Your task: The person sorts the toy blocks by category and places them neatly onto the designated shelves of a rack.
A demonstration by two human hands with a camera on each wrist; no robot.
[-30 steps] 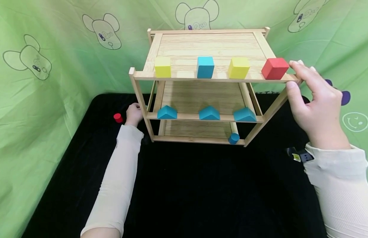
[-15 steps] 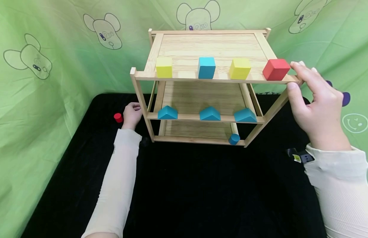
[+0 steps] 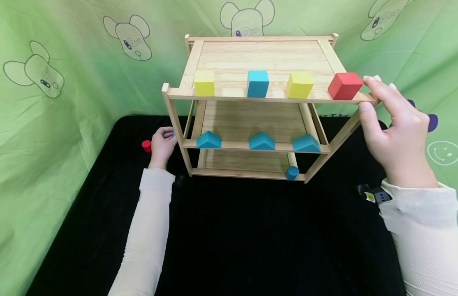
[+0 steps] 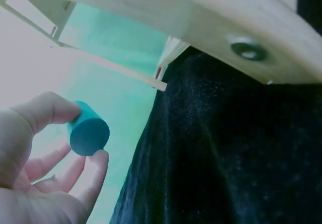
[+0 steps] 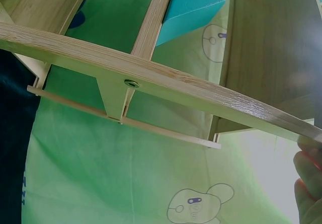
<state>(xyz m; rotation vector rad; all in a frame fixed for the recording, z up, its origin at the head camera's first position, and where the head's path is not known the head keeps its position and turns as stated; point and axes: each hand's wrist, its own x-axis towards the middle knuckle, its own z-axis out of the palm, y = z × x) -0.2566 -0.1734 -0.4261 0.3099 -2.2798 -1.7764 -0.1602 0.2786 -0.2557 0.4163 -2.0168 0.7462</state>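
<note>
Beside the left leg of a three-tier wooden shelf (image 3: pixel 258 53), my left hand (image 3: pixel 161 147) pinches a blue cylinder block (image 4: pixel 89 137) between thumb and fingertips. The left wrist view shows the cylinder's round end facing the camera, while in the head view only a sliver of it appears. My right hand (image 3: pixel 403 131) grips the shelf's upper right front corner, thumb in front and fingers over the side. Right by those fingers sits a red cube (image 3: pixel 345 86). On the black cloth, left of my left hand, stands a red cylinder (image 3: pixel 146 146).
Along the top tier's front edge stand a yellow cube (image 3: pixel 204 83), a blue cube (image 3: pixel 257 84) and another yellow cube (image 3: pixel 299 85). Blue triangular blocks (image 3: pixel 262 141) line the middle tier. Another blue cylinder (image 3: pixel 292 172) is at the bottom tier's right. Green curtain (image 3: pixel 77 82) hangs behind.
My left hand has drawn slightly left and back from the shelf's leg, and a bit of the blue cylinder now shows at its fingertips. The right hand keeps its place on the corner.
</note>
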